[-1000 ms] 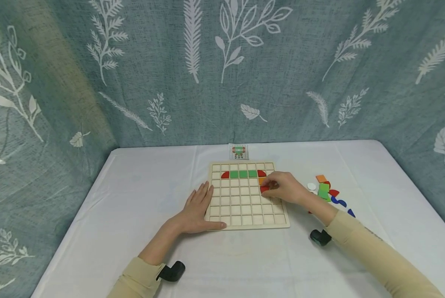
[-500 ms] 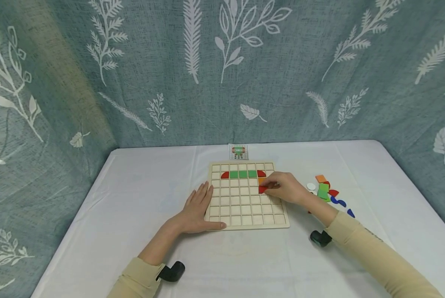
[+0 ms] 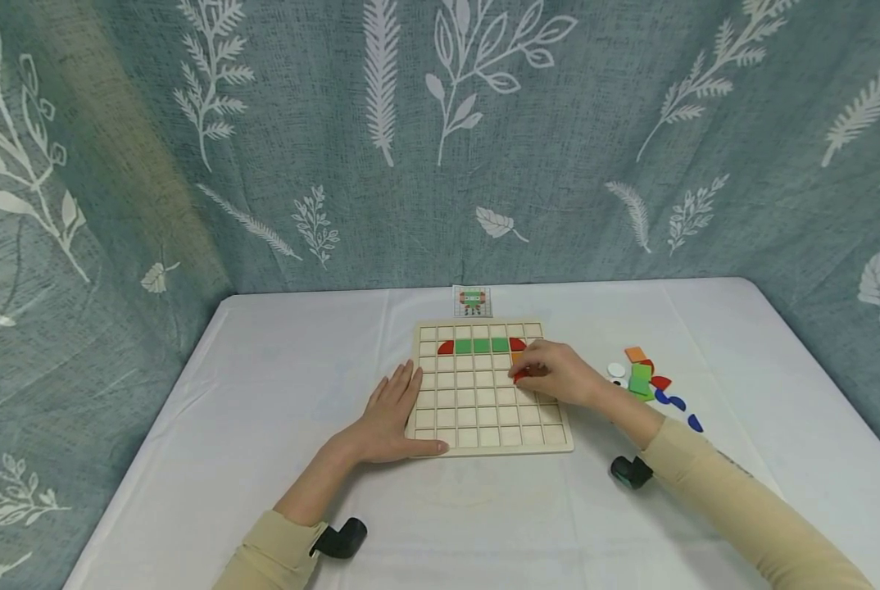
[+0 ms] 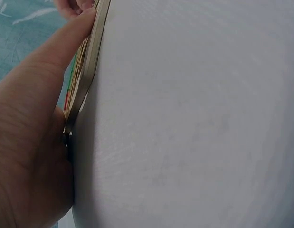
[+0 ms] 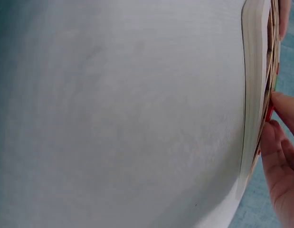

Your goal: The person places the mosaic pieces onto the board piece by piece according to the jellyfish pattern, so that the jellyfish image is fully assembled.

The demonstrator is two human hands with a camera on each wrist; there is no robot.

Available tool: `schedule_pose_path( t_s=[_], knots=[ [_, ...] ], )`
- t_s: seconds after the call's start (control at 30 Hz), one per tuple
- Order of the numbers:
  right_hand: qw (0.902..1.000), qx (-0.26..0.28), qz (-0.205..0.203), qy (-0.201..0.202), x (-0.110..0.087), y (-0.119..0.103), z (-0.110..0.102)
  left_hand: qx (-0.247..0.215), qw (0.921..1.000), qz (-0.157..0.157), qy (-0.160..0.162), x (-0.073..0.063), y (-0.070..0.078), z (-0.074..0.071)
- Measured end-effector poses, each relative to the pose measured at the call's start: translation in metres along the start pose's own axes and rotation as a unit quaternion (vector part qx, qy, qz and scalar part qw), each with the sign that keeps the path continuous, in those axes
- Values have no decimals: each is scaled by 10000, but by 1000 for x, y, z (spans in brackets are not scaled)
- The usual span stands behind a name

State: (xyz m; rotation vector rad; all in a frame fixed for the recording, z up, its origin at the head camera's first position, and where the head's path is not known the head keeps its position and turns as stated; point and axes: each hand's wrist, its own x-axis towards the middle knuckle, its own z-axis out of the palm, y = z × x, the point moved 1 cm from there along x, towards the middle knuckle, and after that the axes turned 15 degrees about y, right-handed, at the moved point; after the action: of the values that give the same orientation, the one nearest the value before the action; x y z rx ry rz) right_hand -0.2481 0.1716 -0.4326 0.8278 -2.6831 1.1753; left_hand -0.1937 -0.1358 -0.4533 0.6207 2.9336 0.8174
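Note:
A wooden grid board point(image 3: 487, 416) lies on the table. My left hand point(image 3: 388, 418) rests along its left edge, fingers straight and thumb over the near left corner. Over the right part of the board, my right hand point(image 3: 558, 373) pinches a red tile point(image 3: 519, 376) between thumb and fingers; most of the tile is covered. In the right wrist view the red tile point(image 5: 270, 112) shows at the fingertips, close to the board's surface. Several green square tiles point(image 3: 482, 346) form a row, with a red rounded tile point(image 3: 446, 347) at each end. An orange tile point(image 3: 515, 357) is partly hidden beside my right fingers.
Right of the board lies a loose pile of tiles: orange point(image 3: 635, 354), green point(image 3: 640, 378), blue point(image 3: 677, 403), red point(image 3: 660, 383) and a white round one point(image 3: 615, 369). A small pattern card point(image 3: 473, 301) sits behind the board. A patterned curtain point(image 3: 440, 221) hangs beyond the table.
The red tile has shifted slightly left and less of it shows between my right fingers, which have moved a little. My left hand and the board stay where they were.

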Motion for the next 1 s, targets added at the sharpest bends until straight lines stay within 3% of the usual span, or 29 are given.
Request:
schedule_pose_path(
  t_s=[0.47, 1.0],
  knots=[
    [9992, -34, -208, -341, 4, -3, -6, -18, 10000, 12, 0, 1, 1, -1],
    [9996, -73, 265, -83, 0, 1, -9, -88, 10000, 14, -9, 1, 3, -4]
  ],
)
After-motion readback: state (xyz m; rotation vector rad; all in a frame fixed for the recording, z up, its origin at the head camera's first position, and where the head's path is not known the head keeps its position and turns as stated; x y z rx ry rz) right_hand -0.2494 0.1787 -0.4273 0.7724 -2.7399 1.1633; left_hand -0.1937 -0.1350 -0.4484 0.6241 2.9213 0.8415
